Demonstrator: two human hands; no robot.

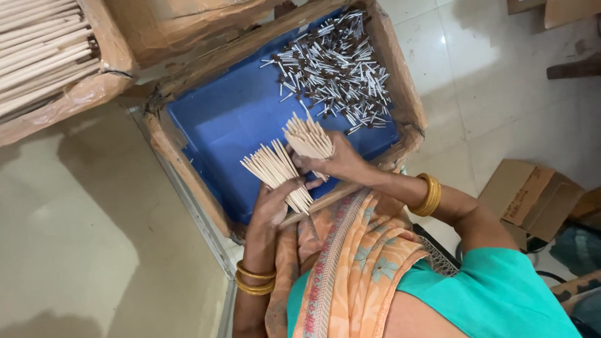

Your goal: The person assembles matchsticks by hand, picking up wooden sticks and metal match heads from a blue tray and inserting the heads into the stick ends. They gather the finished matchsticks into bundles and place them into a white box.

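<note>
Blue tray (231, 118) under both hands' stick bundles (277, 170), grip partly hidden

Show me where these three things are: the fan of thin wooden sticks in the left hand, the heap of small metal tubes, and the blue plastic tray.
Fan of thin wooden sticks (277, 171): head view, middle of the fan.
Heap of small metal tubes (333, 69): head view, centre of the heap.
Blue plastic tray (234, 121): head view, bare floor.

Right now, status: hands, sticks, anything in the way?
Left hand shut on stick bundle. Right hand shut on second stick bundle. Both over blue tray; metal caps pile at far end, apart.
</note>
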